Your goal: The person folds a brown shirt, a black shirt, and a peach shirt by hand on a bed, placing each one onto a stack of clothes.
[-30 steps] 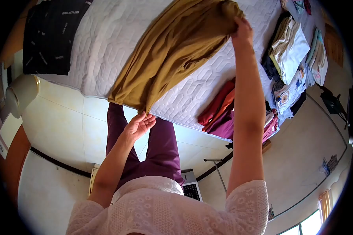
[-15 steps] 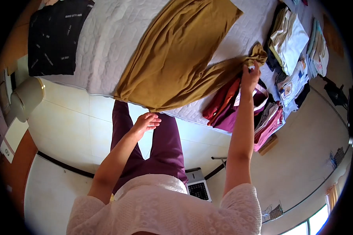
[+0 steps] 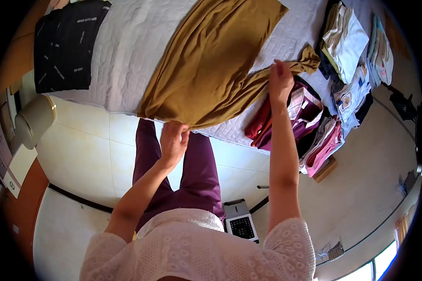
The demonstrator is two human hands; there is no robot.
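Observation:
A mustard-brown long-sleeved shirt (image 3: 206, 65) lies spread over the quilted white bed, one sleeve stretched to the right with its cuff bunched. At the garment's near edge, my left hand (image 3: 173, 140) is closed in a pinch on the fabric beside the sleeve's base. My right hand (image 3: 281, 86) grips the same sleeve partway along, short of the cuff, its fingers pressed together on the cloth. Just below that hand sit folded dark red and purple clothes (image 3: 302, 110), partly hidden by my forearm.
Folded black cloth with white lettering (image 3: 65, 47) lies on the bed's left side. Stacks of folded white clothes (image 3: 347, 44) and light blue clothes (image 3: 351, 96) stand at the right. A beige stool-like object (image 3: 33, 122) is at the left, and a grey-white box (image 3: 240, 220) is on the floor.
My left hand has moved up and closed on the shirt's near edge. My right hand has slid left along the sleeve, away from the cuff.

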